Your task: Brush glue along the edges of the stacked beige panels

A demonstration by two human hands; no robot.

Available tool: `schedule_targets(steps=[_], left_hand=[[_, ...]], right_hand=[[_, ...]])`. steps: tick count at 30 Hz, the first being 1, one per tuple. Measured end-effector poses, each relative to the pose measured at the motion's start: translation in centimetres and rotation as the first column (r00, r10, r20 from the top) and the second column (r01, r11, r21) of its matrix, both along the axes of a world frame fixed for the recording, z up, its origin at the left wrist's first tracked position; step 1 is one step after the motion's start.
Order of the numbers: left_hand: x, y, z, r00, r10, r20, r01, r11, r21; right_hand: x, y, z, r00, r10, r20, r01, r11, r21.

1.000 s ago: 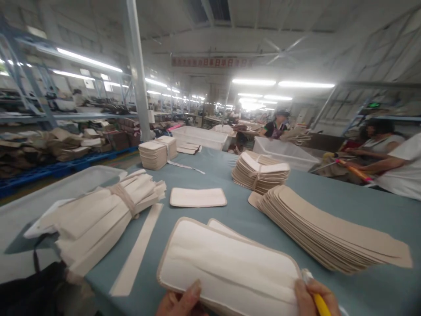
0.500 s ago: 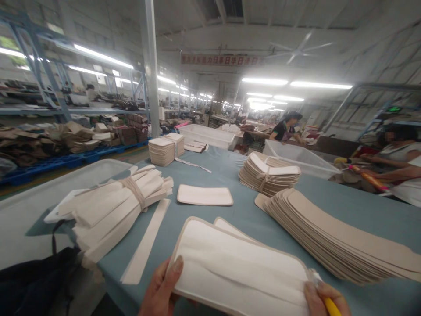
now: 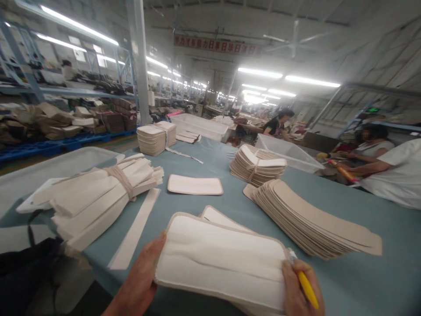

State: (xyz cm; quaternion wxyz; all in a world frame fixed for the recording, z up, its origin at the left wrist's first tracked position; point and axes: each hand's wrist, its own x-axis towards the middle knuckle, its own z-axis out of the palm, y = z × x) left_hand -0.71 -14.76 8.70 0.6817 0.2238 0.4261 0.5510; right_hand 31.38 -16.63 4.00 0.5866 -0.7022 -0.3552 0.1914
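A cream fabric panel [image 3: 220, 259] with rounded corners and a beige edge is held up at the front, lined pale side towards me. My left hand [image 3: 141, 272] grips its left edge, thumb at the upper side. At the right edge, my right hand [image 3: 301, 285] pinches the panel and also holds a yellow-handled tool [image 3: 308, 289] with a whitish tip; its kind is unclear. Partly hidden behind the held panel lies another similar panel [image 3: 223, 218]. Farther back, a small rounded panel [image 3: 195, 184] rests flat on the teal tabletop [image 3: 184, 160].
Left are a tied bundle of cream strips [image 3: 88, 197] and a loose strip [image 3: 134, 230]. On the right sit a fanned stack of beige panels [image 3: 305, 215] and a tied stack [image 3: 258, 164]. Another stack [image 3: 153, 139] stands at the back left. Co-workers sit beyond plastic bins [image 3: 286, 151].
The view has shifted, so the table items appear farther left and slightly higher. My left thumb has slid from the panel's face to its edge. Both hands still hold the panel.
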Motion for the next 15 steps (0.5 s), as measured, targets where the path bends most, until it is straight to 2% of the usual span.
schedule_targets(steps=[5,10,15], left_hand=[[-0.1,-0.4,0.9,0.996,-0.003,0.084,0.010,0.996,-0.084],[0.3,-0.9,1.3,0.986,0.157,0.060,-0.146,0.976,-0.161],[0.7,-0.8,1.4,0.981,0.116,0.157,-0.087,0.979,-0.185]], right_hand=[[-0.4,0.3,0.4,0.998,0.054,0.010,-0.053,0.997,-0.056],[-1.9,0.3,0.8,0.999,0.042,-0.005,-0.042,0.999,-0.024],[-2.1,0.7,-0.6,0.996,0.060,-0.072,-0.062,0.998,-0.028]])
